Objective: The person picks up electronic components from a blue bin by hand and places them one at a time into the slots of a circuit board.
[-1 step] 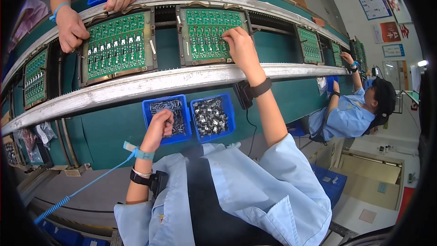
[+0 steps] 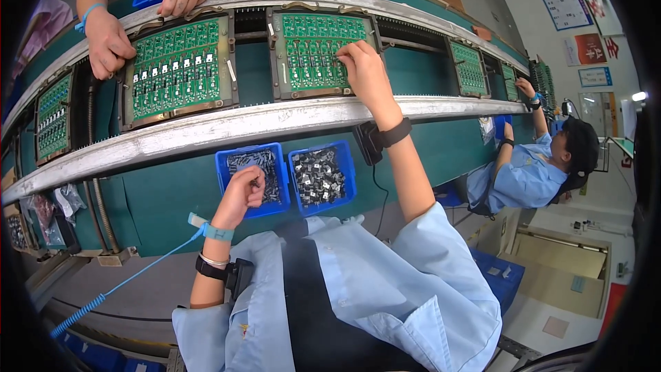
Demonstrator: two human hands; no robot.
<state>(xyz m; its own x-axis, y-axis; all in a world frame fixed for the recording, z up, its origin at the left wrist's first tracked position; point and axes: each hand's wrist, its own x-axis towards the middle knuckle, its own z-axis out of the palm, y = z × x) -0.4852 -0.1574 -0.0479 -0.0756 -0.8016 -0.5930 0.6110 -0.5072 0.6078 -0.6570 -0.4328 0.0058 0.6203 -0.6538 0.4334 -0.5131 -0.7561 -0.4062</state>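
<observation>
My right hand reaches over a framed panel of green circuit boards. Its thumb and fingertips are pinched together at the panel's right side; whatever small part may be between them is hidden. Over the left blue bin, my left hand is curled with closed fingers, and their contents cannot be made out. That bin holds many small dark, narrow parts. Beside it, a second blue bin contains black components with silvery faces. A blue wrist strap with a coiled cord circles my left wrist.
A pale metal rail runs between the bins and the panels. Across the line, a co-worker's hands touch another circuit-board panel. Another person in blue works at the far right. A black cable hangs near my right forearm.
My left hand has shifted very slightly over the left bin, its fingers still closed. My right hand stays at the same place on the panel.
</observation>
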